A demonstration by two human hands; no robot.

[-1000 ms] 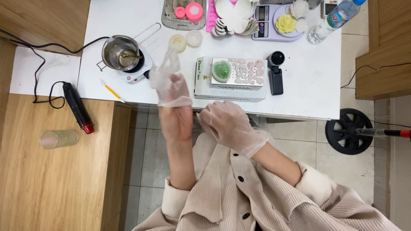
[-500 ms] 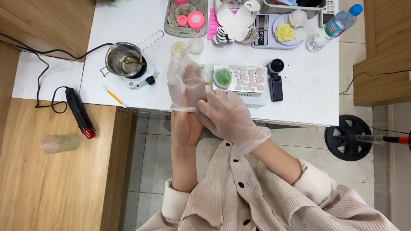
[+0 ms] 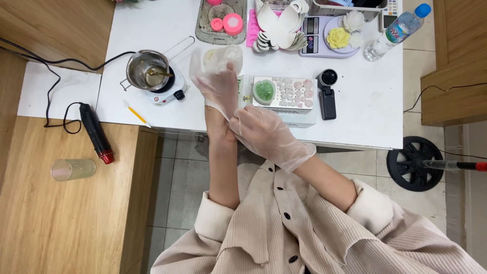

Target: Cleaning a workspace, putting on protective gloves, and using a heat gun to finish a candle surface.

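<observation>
Clear glove [image 3: 219,83] sat over left hand [image 3: 218,89], raised above white bench [image 3: 365,101] edge, cuff near wrist. Left fingers [image 3: 200,63] spread loose inside glove, grasping nothing. Right hand [image 3: 261,134], already gloved, pinched glove cuff at left wrist, fingers clenched on it. Just beyond: white box [image 3: 291,109] with green heart mould [image 3: 263,92] and pink pieces on top. Left of hands: small pot [image 3: 144,68] on mini hotplate [image 3: 170,91]. Black heat tool [image 3: 95,133] on wooden surface further left.

Left hand [image 3: 218,83] raised, fingers spread, right hand [image 3: 264,134] gripping left wrist
</observation>
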